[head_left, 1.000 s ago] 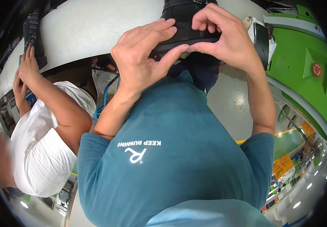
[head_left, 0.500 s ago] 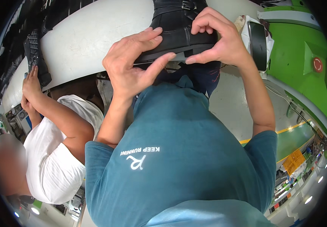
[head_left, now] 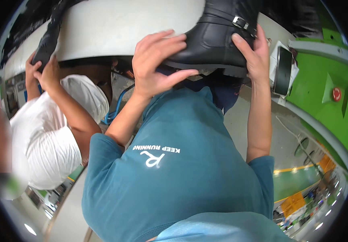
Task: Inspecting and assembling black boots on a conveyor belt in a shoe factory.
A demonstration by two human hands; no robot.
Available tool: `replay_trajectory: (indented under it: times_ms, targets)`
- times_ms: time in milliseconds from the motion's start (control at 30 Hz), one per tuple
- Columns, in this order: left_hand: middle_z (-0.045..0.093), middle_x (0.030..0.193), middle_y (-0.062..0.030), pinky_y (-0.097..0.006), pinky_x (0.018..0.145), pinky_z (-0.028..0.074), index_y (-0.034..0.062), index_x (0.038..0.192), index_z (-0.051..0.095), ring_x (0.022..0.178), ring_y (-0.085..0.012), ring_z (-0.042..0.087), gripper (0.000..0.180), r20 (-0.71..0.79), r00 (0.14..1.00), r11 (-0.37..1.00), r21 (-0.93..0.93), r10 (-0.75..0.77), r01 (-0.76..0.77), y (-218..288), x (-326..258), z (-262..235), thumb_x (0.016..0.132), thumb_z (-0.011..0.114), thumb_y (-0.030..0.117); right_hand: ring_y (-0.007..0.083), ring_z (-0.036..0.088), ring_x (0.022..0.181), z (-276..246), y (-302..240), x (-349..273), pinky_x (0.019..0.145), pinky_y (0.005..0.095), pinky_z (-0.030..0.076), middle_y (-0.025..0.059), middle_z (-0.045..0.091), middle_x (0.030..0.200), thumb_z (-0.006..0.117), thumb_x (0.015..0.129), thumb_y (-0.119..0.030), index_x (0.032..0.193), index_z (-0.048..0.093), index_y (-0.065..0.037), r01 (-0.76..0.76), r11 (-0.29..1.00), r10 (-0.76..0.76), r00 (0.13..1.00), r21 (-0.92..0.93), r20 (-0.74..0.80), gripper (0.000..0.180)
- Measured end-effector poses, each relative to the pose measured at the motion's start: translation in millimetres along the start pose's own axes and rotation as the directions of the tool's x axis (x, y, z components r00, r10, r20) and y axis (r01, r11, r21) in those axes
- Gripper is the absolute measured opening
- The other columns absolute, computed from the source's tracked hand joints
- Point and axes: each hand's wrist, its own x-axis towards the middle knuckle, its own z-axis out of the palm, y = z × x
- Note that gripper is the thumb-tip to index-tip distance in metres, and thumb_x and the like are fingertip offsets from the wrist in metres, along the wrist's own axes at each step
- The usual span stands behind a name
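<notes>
A black ankle boot point(head_left: 218, 42) with straps and a silver buckle lies on its side at the top of the view, toe to the left, sole edge facing me. My left hand point(head_left: 153, 60) cups the toe, fingers over the upper and thumb stretched along below the sole edge. Behind the heel, my right hand point(head_left: 256, 56) is wrapped round the back of the boot. Its thumb lies on the side below the buckle, and the other fingers are partly hidden behind the boot.
A long white work table point(head_left: 113, 32) runs across the top. At the right a phone point(head_left: 282, 71) lies on white material beside a green machine point(head_left: 315, 76) with a red button point(head_left: 336, 94). On the left a person in a white shirt point(head_left: 49, 141) holds another black boot point(head_left: 47, 48).
The boot has moved right, showing more of its buckle and shaft. My right hand has gone from the sole edge to the back of the heel. My left hand stays by the toe.
</notes>
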Motion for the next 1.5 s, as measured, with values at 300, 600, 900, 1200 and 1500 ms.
replay_trajectory:
  times_ms: [300, 600, 900, 1200, 1500]
  targets:
    - [0.077, 0.13, -0.0092, -0.038, 0.111, 0.056, 0.0081, 0.125, 0.079, 0.125, -0.0236, 0.072, 0.073, 0.126, 0.947, 0.796, -0.515, -0.296, 0.318, -40.7, -31.1, -5.9, 0.06, 0.109, 0.023, 0.0192, 0.064, 0.128, -15.4, 8.1, -4.6, 0.114, 0.0343, 0.048, 0.0112, 0.065, 0.144, 0.084, 0.097, -0.008, 0.162, 0.046, 0.003, 0.142, 0.969, -0.138, 0.99, -0.203, 0.031, 0.076]
    - [0.077, 0.106, -0.0211, -0.051, 0.109, 0.057, -0.0028, 0.101, 0.076, 0.111, -0.0338, 0.074, 0.079, -0.012, 0.928, 0.351, -0.927, -0.371, 0.129, -49.1, -19.3, 24.5, 0.113, 0.037, 0.065, 0.0272, 0.066, 0.135, -46.3, 25.4, -13.6, 0.116, 0.0432, 0.052, 0.0174, 0.064, 0.151, 0.072, 0.107, -0.017, 0.159, 0.05, 0.002, 0.089, 0.995, -0.088, 0.996, 0.038, -0.032, 0.06]
    - [0.07, 0.068, -0.0217, -0.047, 0.093, 0.061, 0.0, 0.063, 0.065, 0.078, -0.0337, 0.073, 0.105, 0.002, 0.822, 0.19, -0.972, -0.569, 0.134, -40.4, 12.2, 29.9, 0.116, 0.005, 0.068, 0.0328, 0.064, 0.139, -65.3, 35.0, -24.5, 0.12, 0.0485, 0.051, 0.0172, 0.061, 0.155, 0.082, 0.099, -0.021, 0.161, 0.048, -0.001, 0.102, 0.99, -0.1, 0.995, 0.093, -0.026, 0.074]
    - [0.079, 0.098, -0.0191, -0.042, 0.104, 0.056, -0.005, 0.097, 0.075, 0.102, -0.0305, 0.075, 0.096, -0.193, 0.895, 0.713, -0.679, -0.402, 0.173, -63.1, 89.8, 15.1, 0.118, 0.013, 0.065, 0.0241, 0.069, 0.125, 12.7, 13.1, -53.9, 0.111, 0.0403, 0.056, 0.0109, 0.07, 0.138, 0.082, 0.093, 0.002, 0.152, 0.056, -0.002, 0.313, 0.946, -0.322, 0.874, -0.086, -0.363, 0.064]
    - [0.079, 0.113, -0.0103, -0.036, 0.099, 0.056, -0.0043, 0.118, 0.077, 0.105, -0.0224, 0.074, 0.026, -0.224, 0.926, 0.892, -0.407, -0.303, 0.194, 57.2, 37.5, -3.6, 0.094, 0.081, 0.007, 0.0358, 0.043, 0.162, 88.0, -20.6, -67.4, 0.131, 0.045, 0.035, 0.0222, 0.045, 0.173, 0.082, 0.088, -0.004, 0.17, 0.039, 0.001, 0.426, 0.86, -0.324, 0.881, -0.28, 0.345, 0.093]
